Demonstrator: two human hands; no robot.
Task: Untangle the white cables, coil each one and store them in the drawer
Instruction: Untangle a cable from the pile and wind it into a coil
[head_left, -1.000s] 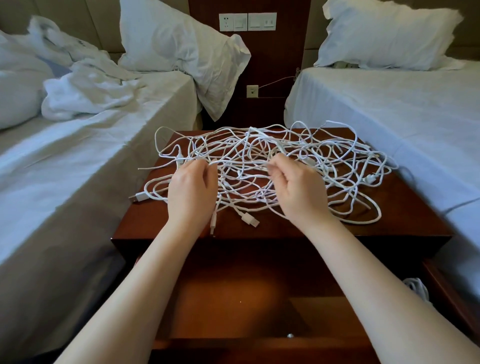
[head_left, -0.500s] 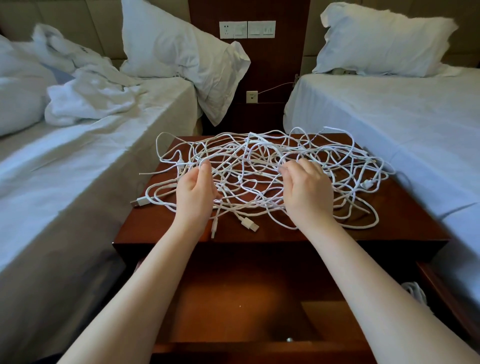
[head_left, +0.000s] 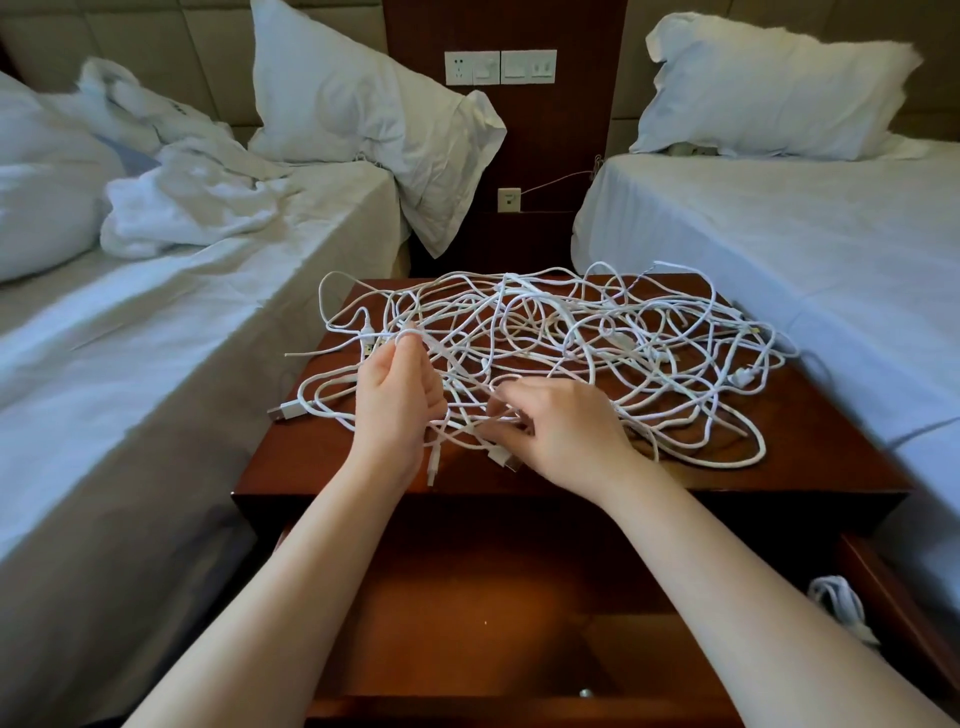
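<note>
- The left hand is raised at the near-left edge of the tangle. Its grip is closed: thumb and fingertip pinch a strand of the white cables, and more strands run down past its curled fingers.
- The right hand sits just to the right of the left grip, back upward, with its fingers curled into the cables. Its grip is closed on strands at the near edge of the tangle.
- The white cables lie in one loose, knotted heap on the tabletop. They spread beyond both grips and well out to the right of the right grip.
- A USB plug lies on the tabletop to the left of the left grip.
- The drawer stands open beneath both forearms, on the near side of the grips. A coiled cable lies at its right side.
- A bed lies far left of the left grip, and a second bed lies far right of the right grip.
</note>
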